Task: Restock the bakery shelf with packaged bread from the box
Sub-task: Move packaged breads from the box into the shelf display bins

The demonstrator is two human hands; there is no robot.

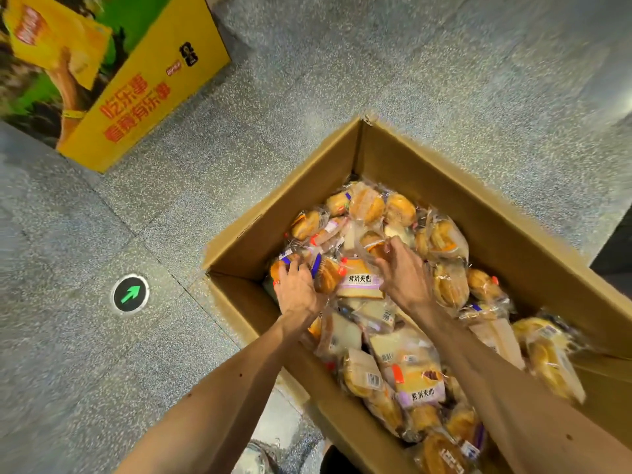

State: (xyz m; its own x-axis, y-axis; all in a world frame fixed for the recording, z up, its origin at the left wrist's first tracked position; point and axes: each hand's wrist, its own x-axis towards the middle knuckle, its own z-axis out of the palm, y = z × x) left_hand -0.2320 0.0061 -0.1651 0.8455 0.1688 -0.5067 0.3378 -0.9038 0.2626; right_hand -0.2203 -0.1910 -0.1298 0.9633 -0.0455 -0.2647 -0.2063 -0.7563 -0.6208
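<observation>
A cardboard box (496,234) on the floor (410,63) is filled with bread packets (403,371) (clear wrappers). A bun packet (282,265) near its left edge is grasped by the left hand (297,289); a roll packet (372,241) mid-box is grasped by the right hand (403,275).

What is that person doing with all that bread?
A person is digging into a big cardboard box on the floor, packed with wrapped bread. The left hand grips a round bun packet near the box's corner. The right hand has its fingers curled on a small bun packet farther in. Nothing is lifted out yet, and no shelf is in sight.
</observation>
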